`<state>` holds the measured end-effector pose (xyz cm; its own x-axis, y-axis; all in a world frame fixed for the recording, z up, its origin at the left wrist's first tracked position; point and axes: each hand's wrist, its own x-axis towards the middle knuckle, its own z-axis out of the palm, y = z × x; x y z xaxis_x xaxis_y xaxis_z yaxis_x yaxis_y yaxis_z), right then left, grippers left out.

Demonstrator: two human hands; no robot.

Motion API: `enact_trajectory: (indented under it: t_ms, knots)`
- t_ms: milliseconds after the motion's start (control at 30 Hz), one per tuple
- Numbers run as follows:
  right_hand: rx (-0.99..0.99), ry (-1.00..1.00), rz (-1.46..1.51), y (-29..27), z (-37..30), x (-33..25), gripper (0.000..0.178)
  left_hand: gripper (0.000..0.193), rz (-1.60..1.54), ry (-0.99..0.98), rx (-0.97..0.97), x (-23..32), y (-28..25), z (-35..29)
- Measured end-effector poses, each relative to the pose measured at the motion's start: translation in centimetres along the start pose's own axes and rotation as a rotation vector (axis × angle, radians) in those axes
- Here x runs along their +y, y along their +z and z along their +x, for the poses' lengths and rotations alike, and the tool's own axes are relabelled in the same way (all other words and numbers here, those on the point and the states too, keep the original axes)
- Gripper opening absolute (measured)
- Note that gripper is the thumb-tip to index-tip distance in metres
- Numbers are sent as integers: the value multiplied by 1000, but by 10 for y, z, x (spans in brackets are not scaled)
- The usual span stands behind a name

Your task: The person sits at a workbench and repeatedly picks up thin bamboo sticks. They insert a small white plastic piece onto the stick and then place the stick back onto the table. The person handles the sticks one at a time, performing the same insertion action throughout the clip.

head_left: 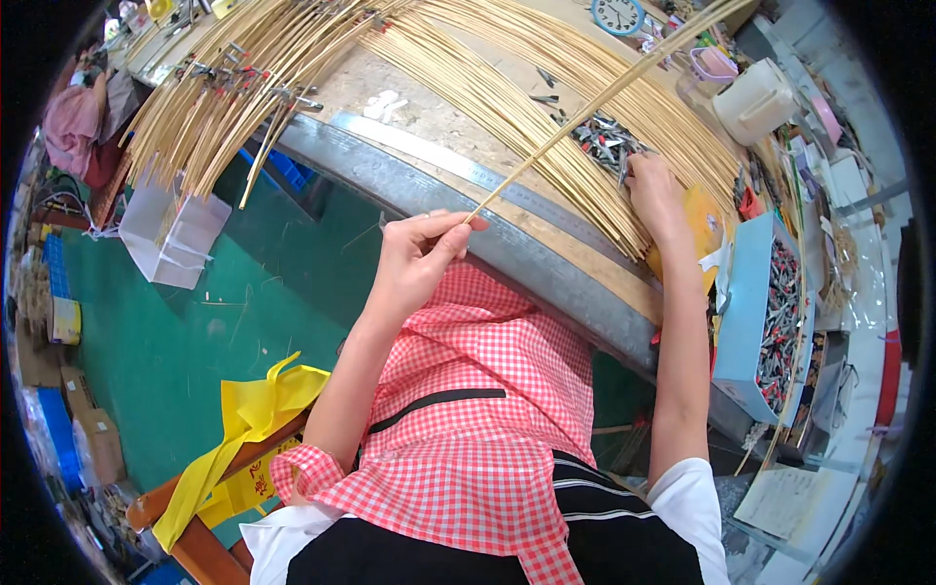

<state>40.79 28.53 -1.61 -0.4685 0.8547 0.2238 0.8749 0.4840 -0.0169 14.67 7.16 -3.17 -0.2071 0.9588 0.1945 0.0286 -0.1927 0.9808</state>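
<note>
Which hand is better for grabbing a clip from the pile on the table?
Probably the right hand: it's right at the clips. The left hand is farther away and busy pinching long sticks.

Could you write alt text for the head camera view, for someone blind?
The person's left-hand grip pinches the end of one or more long, pale rods; the right-hand grip is at a pile of small clips on a workbench spread with similar rods. Below is a pink checked apron.
</note>
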Motion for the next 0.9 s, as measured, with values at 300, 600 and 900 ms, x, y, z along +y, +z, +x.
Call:
enact_trajectory:
  t_ms: [300, 600, 900]
  knots:
    - [349, -109, 487, -27, -26, -25, 22, 19, 0, 4, -17, -6, 5, -2]
    - [-11, 260, 1260, -17, -92, -116, 17, 18, 24, 1, -27, -6, 6, -2]
    - [-51, 204, 1732, -23, -112, -134, 26, 17, 5, 18, -35, -10, 9, -5]
